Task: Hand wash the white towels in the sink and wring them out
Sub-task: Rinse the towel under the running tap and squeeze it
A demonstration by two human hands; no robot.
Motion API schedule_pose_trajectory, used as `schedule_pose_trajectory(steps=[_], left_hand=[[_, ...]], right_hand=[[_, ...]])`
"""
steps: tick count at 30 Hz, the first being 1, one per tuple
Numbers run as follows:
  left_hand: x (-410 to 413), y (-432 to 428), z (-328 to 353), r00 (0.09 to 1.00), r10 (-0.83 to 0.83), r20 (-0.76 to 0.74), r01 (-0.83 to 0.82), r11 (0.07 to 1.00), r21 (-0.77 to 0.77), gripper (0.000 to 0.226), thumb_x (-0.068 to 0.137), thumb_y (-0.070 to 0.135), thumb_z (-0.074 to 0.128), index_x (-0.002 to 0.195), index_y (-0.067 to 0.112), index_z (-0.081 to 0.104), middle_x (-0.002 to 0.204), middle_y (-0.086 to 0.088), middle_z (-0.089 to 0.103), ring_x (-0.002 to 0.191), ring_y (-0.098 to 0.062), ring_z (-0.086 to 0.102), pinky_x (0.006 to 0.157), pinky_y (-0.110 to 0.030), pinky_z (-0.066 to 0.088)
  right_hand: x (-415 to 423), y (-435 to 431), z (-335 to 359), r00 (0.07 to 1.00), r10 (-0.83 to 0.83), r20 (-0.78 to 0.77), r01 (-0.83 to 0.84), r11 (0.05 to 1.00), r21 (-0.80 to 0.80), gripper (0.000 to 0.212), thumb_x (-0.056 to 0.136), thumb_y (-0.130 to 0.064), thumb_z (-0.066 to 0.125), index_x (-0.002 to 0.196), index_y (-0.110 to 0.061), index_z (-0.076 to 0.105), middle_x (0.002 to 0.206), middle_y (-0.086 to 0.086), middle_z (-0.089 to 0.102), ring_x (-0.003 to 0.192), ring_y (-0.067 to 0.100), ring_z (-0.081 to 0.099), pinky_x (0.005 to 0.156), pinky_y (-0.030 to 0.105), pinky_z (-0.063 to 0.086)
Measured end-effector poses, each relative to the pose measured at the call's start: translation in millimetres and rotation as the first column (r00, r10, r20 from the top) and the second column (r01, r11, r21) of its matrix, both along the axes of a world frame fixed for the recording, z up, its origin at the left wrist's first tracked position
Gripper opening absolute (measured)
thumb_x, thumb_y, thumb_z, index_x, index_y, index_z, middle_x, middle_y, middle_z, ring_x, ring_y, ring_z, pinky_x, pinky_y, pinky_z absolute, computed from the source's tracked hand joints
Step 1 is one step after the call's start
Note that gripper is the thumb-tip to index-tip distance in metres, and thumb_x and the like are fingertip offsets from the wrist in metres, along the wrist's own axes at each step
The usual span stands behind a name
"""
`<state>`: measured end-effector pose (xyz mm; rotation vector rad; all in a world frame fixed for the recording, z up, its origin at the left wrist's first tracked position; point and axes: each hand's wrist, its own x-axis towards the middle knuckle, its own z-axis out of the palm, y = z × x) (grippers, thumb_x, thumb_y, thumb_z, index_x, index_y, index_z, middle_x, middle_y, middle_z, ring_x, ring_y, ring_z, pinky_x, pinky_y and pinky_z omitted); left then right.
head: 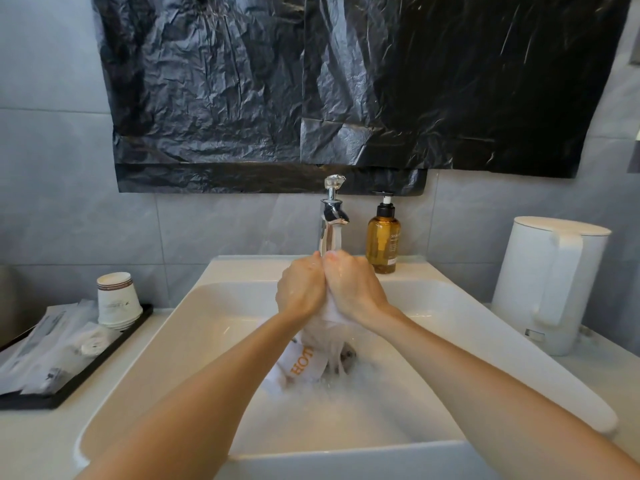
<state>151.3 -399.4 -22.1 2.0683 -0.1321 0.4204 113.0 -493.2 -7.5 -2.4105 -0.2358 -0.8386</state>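
Left hand (300, 289) and right hand (353, 285), fists closed round a white towel (304, 362) | towel hangs over the sink's (166, 327) middle, below the tap (331, 223) | tip: twist fists opposite ways, keeping runoff inside the basin

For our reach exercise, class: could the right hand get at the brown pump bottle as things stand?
Probably yes, but not freely: the right hand grips the towel. The bottle stands just beyond it on the sink ledge, with nothing between.
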Motion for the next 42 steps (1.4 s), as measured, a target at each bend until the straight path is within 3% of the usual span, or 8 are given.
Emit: schedule_pose_trajectory(steps=[8, 15, 18, 23, 28, 32, 38, 42], left_hand=[[-7, 11, 1, 0.834, -0.546, -0.072, 0.539, 0.836, -0.099, 0.076, 0.086, 0.059, 0.052, 0.145, 0.016, 0.029, 0.123, 0.001, 0.048, 0.112, -0.017, 0.053, 0.089, -0.024, 0.048], [8, 32, -20, 0.898, -0.262, -0.353, 0.440, 0.508, 0.741, 0.070, 0.074, 0.055, 0.074, 0.132, 0.029, 0.048, 0.123, 0.005, 0.060, 0.107, -0.017, 0.057, 0.094, -0.033, 0.047], [15, 37, -16, 0.934, -0.259, -0.248, 0.355, 0.581, 0.732, 0.015, 0.091, 0.034, 0.060, 0.095, 0.020, 0.062, 0.102, -0.001, 0.063, 0.089, -0.019, 0.053, 0.072, -0.026, 0.043], [1, 30, 9, 0.930, -0.364, 0.045, 0.331, 0.886, 0.324, 0.034, 0.100, 0.027, 0.046, 0.069, 0.013, 0.051, 0.066, 0.001, 0.046, 0.064, -0.015, 0.040, 0.060, -0.032, 0.030], [-12, 19, 23, 0.870, -0.467, 0.158, 0.471, 0.882, 0.013, 0.023, 0.101, 0.029, 0.050, 0.088, 0.017, 0.065, 0.080, 0.006, 0.059, 0.074, -0.007, 0.051, 0.063, -0.017, 0.041], [-13, 23, 31, 0.906, -0.400, 0.142, 0.407, 0.913, -0.022, 0.016, 0.093, 0.039, 0.060, 0.099, 0.025, 0.066, 0.093, 0.006, 0.065, 0.084, -0.008, 0.057, 0.063, -0.012, 0.043], [-10, 28, 10, 0.906, -0.349, -0.240, 0.422, 0.696, 0.581, 0.038, 0.080, 0.035, 0.072, 0.113, 0.026, 0.056, 0.110, 0.002, 0.062, 0.095, -0.018, 0.056, 0.076, -0.026, 0.043], [-3, 37, 13, 0.920, -0.231, -0.316, 0.365, 0.798, 0.480, 0.021, 0.094, 0.016, 0.051, 0.108, 0.007, 0.063, 0.108, -0.013, 0.063, 0.093, -0.026, 0.057, 0.080, -0.032, 0.043]], right_hand=[[1, -40, 22, 0.983, -0.156, 0.095, 0.131, 0.964, 0.230, 0.037, 0.100, -0.036, 0.037, 0.069, -0.019, 0.051, 0.070, 0.005, 0.058, 0.069, 0.027, 0.055, 0.056, 0.033, 0.036], [3, -83, 22, 0.892, -0.452, 0.022, 0.438, 0.874, 0.209, 0.040, 0.101, -0.042, 0.033, 0.084, -0.015, 0.058, 0.082, 0.004, 0.059, 0.077, 0.022, 0.054, 0.067, 0.031, 0.040], [15, -93, 6, 0.829, -0.547, -0.111, 0.528, 0.833, -0.164, 0.034, 0.099, -0.040, 0.033, 0.086, -0.018, 0.055, 0.091, 0.005, 0.063, 0.076, 0.024, 0.052, 0.063, 0.031, 0.038], [9, -91, -1, 0.755, -0.447, -0.480, 0.245, 0.871, -0.425, 0.036, 0.094, -0.027, 0.054, 0.130, -0.023, 0.052, 0.132, 0.004, 0.053, 0.124, 0.028, 0.046, 0.104, 0.046, 0.032], [1, -52, 17, 0.707, 0.420, -0.568, -0.224, 0.896, 0.384, 0.050, 0.080, -0.011, 0.063, 0.127, 0.001, 0.053, 0.115, 0.014, 0.060, 0.109, 0.027, 0.058, 0.087, 0.030, 0.047], [5, -52, 22, 0.927, 0.238, -0.291, -0.111, 0.913, 0.392, 0.022, 0.091, -0.004, 0.043, 0.077, -0.004, 0.060, 0.076, 0.008, 0.052, 0.077, 0.023, 0.047, 0.074, 0.036, 0.035], [-7, -62, 45, 0.978, 0.210, -0.013, -0.094, 0.493, 0.865, 0.024, 0.088, 0.000, 0.039, 0.073, -0.006, 0.058, 0.058, 0.001, 0.057, 0.055, 0.014, 0.055, 0.046, 0.015, 0.041], [-6, -67, 48, 0.985, 0.150, 0.082, -0.126, 0.319, 0.939, 0.033, 0.089, -0.003, 0.036, 0.067, -0.012, 0.059, 0.052, -0.002, 0.057, 0.054, 0.015, 0.052, 0.052, 0.023, 0.041]])
